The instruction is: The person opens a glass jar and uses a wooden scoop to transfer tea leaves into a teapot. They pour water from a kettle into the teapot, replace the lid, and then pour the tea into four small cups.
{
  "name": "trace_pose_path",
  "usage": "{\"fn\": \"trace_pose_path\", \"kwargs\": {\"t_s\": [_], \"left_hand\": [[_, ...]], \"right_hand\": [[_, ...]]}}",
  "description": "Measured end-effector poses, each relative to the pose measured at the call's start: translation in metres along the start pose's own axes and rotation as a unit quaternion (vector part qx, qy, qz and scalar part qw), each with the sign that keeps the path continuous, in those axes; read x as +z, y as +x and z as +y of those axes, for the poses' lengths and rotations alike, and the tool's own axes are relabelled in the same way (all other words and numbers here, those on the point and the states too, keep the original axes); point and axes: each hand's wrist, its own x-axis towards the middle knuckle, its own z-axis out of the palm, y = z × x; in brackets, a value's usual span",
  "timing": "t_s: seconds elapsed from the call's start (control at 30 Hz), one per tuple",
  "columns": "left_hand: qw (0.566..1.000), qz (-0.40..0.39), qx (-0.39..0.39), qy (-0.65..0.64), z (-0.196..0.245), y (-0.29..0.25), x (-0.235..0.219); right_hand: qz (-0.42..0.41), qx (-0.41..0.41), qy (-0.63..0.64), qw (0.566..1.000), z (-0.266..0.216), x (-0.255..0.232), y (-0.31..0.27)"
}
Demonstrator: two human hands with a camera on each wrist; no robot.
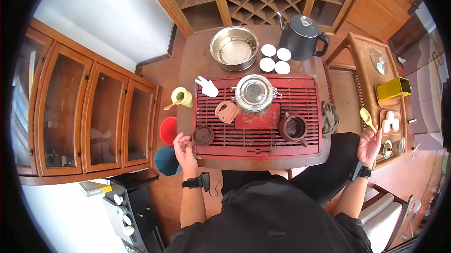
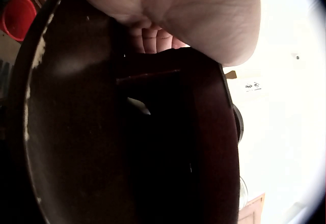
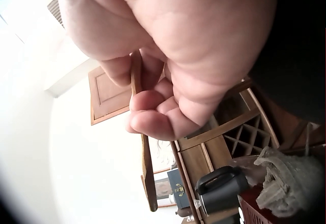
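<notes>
Between its thumb and fingers my right hand (image 1: 369, 146) pinches a wooden tea scoop (image 1: 366, 116), held up to the right of the table, over the side of a rattan shelf. The right wrist view shows the scoop's edge (image 3: 147, 175) pointing away from the curled fingers. My left hand (image 1: 185, 152) rests at the near left corner of the red slatted tea tray (image 1: 225, 151), fingers loosely bent and holding nothing. Beside it sits a small round brown dish (image 1: 203, 135). A brown clay teapot (image 1: 294, 128) and a clip-top glass jar (image 1: 254, 92) stand on the tray.
A pinkish-brown piece (image 1: 227, 112) and a white hand-shaped item (image 1: 206, 87) lie on the tray. Behind are a metal basin (image 1: 234, 41), several white cups (image 1: 268, 64) and a black kettle (image 1: 303, 39). A grey cloth (image 1: 330, 117) lies right; a rattan shelf (image 1: 358, 60) stands beyond.
</notes>
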Motion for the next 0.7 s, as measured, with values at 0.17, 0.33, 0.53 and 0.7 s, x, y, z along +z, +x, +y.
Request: {"fn": "trace_pose_path", "kwargs": {"t_s": [0.17,0.33,0.53,0.7], "left_hand": [[1.0,0.006,-0.016,-0.013,0.0021,0.0001,0.001],[1.0,0.008,-0.013,-0.006,0.0001,0.0004,0.0012],[1.0,0.005,-0.007,0.0,-0.0012,0.0006,0.0012],[1.0,0.006,0.006,-0.011,-0.0003,0.0029,0.0032]], "right_hand": [[0.009,-0.002,-0.011,1.0,-0.0006,0.0009,-0.0013],[0.003,0.002,0.0,1.0,-0.0019,0.001,-0.0026],[0.001,0.002,-0.005,1.0,-0.0035,-0.0016,-0.0013],[-0.009,0.006,0.008,1.0,-0.0032,-0.0035,-0.0011]]}}
